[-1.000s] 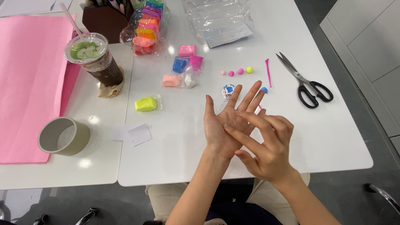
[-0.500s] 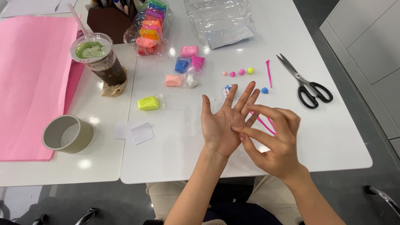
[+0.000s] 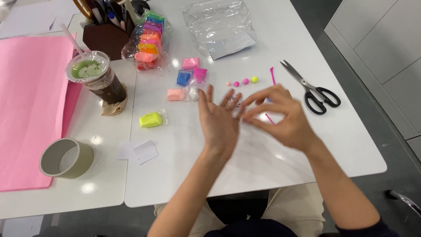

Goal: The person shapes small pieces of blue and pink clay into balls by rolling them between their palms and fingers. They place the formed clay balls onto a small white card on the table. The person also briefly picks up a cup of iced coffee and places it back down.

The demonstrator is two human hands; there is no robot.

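Head view: the left hand is lying flat and spread wide, palm up, holding nothing, while the right hand is pinching its fingertips narrowly at the left fingertips; whether clay is between them cannot be told for blur. A thin pink clay strand is lying on the white table under the right hand. Judgement: rolling wants light, even pressure. The clay balls and scissors are sitting near; open room is lying toward the near table edge.
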